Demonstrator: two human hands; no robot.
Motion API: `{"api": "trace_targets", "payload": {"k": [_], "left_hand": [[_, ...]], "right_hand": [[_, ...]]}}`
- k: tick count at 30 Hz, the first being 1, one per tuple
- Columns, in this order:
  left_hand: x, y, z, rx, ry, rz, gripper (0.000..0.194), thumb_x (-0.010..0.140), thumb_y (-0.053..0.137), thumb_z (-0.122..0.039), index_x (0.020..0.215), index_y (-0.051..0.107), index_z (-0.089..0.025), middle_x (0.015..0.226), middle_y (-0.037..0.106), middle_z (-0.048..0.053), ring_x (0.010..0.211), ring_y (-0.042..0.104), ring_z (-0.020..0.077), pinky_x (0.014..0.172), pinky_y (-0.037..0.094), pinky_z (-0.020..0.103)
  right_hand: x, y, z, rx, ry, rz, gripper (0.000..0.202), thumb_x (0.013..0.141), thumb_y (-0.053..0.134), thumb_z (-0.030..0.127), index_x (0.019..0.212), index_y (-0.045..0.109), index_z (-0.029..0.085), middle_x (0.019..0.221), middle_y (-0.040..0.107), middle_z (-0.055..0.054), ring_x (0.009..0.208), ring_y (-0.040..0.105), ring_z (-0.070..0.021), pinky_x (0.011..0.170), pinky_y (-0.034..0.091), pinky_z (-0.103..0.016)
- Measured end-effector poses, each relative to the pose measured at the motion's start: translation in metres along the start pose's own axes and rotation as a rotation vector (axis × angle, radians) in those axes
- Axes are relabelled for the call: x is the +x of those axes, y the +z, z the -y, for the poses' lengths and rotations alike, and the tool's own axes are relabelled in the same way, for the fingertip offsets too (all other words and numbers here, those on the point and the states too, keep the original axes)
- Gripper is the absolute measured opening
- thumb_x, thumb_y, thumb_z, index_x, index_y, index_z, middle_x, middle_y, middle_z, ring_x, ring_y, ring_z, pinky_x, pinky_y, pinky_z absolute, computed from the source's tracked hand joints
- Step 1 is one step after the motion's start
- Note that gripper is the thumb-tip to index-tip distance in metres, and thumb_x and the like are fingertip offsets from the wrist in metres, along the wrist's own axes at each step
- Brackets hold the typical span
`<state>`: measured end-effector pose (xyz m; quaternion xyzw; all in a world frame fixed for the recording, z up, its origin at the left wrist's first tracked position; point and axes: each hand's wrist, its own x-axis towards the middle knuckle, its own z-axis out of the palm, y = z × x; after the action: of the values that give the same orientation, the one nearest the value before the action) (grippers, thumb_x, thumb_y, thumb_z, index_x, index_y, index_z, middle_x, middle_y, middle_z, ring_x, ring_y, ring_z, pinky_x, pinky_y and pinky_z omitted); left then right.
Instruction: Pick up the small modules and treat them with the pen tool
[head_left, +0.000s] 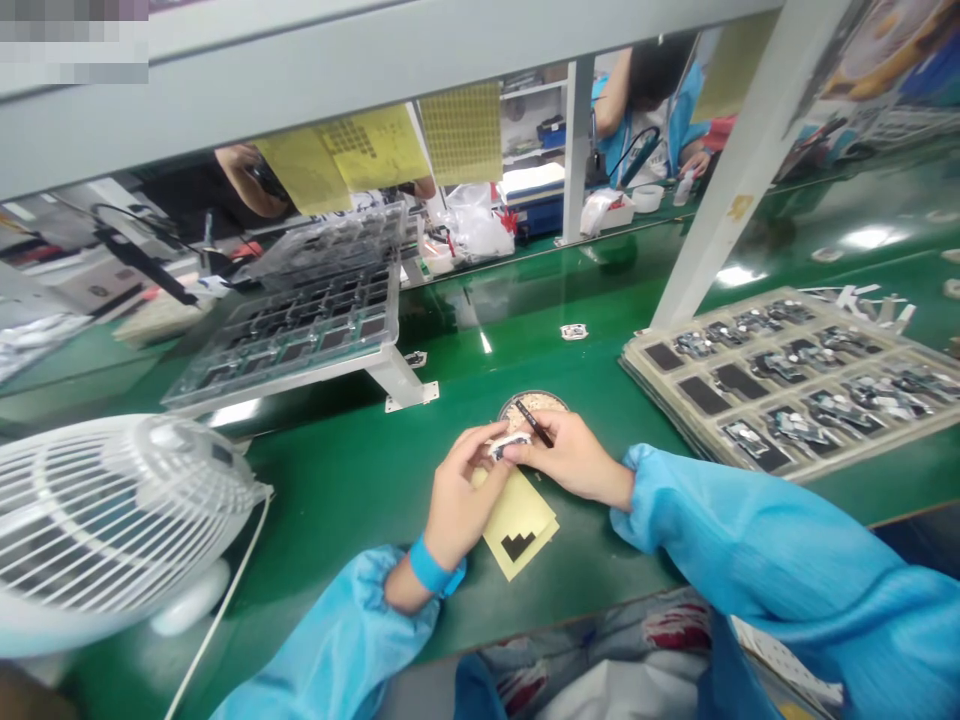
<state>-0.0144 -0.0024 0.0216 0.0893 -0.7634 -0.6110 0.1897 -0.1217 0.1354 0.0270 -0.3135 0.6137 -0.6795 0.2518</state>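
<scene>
Between my hands is a small white and dark part (510, 444). My left hand (463, 492) has its fingers closed around the part's left side, and a blue band circles that wrist. My right hand (574, 455) pinches black tweezers (534, 423), its thumb touching the part. Just behind the hands lies a round dish (551, 402) of small beige pieces. Under and in front of them is a yellow sheet (517, 510) with a black stepped patch near its lower corner.
A white fan (112, 520) stands at the left. Behind it, clear trays (322, 310) rest on a white stand. Stacked beige trays (795, 380) of small parts sit at the right, beside a slanted white post (720, 200). A person in blue (652, 120) is across the bench.
</scene>
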Motion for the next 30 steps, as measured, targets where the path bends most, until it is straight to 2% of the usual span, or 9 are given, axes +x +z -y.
{"api": "trace_targets", "payload": {"k": [4,8,12,15,20,25,30], "left_hand": [[-0.003,0.001,-0.001,0.087,-0.057,0.026,0.029,0.087,0.069,-0.033,0.112,0.074,-0.021,0.114,0.073,0.009,0.107,0.066,0.0249,0.098,0.049,0.038],[-0.005,0.002,-0.003,0.082,-0.077,-0.01,0.028,0.085,0.071,-0.035,0.108,0.076,-0.019,0.109,0.074,0.009,0.101,0.068,0.0246,0.092,0.051,0.035],[-0.002,0.001,-0.001,-0.006,-0.128,-0.018,0.03,0.083,0.072,-0.035,0.107,0.076,-0.017,0.106,0.075,0.01,0.096,0.069,0.0236,0.088,0.053,0.034],[0.001,-0.001,0.003,-0.036,-0.162,0.01,0.033,0.083,0.072,-0.036,0.11,0.075,-0.016,0.104,0.076,0.01,0.091,0.069,0.023,0.085,0.054,0.034],[0.004,-0.004,0.01,0.079,-0.104,-0.035,0.029,0.083,0.072,-0.032,0.109,0.076,-0.019,0.103,0.075,0.008,0.09,0.066,0.0214,0.084,0.052,0.032],[0.005,-0.006,0.008,0.272,0.034,-0.042,0.025,0.084,0.069,-0.028,0.107,0.077,-0.023,0.091,0.071,0.004,0.079,0.061,0.018,0.073,0.048,0.028],[0.004,-0.007,0.005,0.394,0.109,0.004,0.025,0.088,0.064,-0.025,0.111,0.075,-0.024,0.088,0.069,0.003,0.078,0.059,0.0167,0.072,0.045,0.027]], "right_hand": [[-0.003,0.003,-0.001,-0.069,0.0,-0.075,0.034,0.072,0.079,0.045,0.074,0.06,0.017,0.069,0.057,0.002,0.065,0.051,-0.0132,0.064,0.044,-0.027],[-0.004,0.007,-0.005,-0.071,0.021,-0.113,0.039,0.07,0.079,0.048,0.072,0.054,0.018,0.064,0.051,0.004,0.06,0.045,-0.0115,0.057,0.039,-0.025],[0.001,0.004,-0.005,-0.146,-0.009,-0.064,0.037,0.075,0.075,0.05,0.075,0.059,0.017,0.067,0.054,0.002,0.063,0.047,-0.0125,0.059,0.039,-0.025],[0.005,-0.002,-0.002,-0.27,-0.085,-0.016,0.033,0.079,0.073,0.049,0.079,0.066,0.017,0.076,0.061,-0.002,0.072,0.054,-0.0155,0.067,0.044,-0.027],[0.008,-0.013,-0.002,-0.324,-0.126,-0.047,0.028,0.093,0.057,0.041,0.083,0.071,0.018,0.081,0.068,-0.003,0.082,0.062,-0.0184,0.078,0.049,-0.03],[0.007,-0.021,0.0,-0.426,-0.255,-0.132,0.017,0.091,0.061,0.033,0.092,0.072,0.02,0.092,0.07,-0.005,0.086,0.064,-0.0188,0.082,0.05,-0.032],[0.006,-0.022,0.001,-0.455,-0.425,0.033,0.013,0.088,0.068,0.031,0.093,0.073,0.02,0.092,0.067,-0.007,0.093,0.063,-0.0209,0.086,0.052,-0.034]]}}
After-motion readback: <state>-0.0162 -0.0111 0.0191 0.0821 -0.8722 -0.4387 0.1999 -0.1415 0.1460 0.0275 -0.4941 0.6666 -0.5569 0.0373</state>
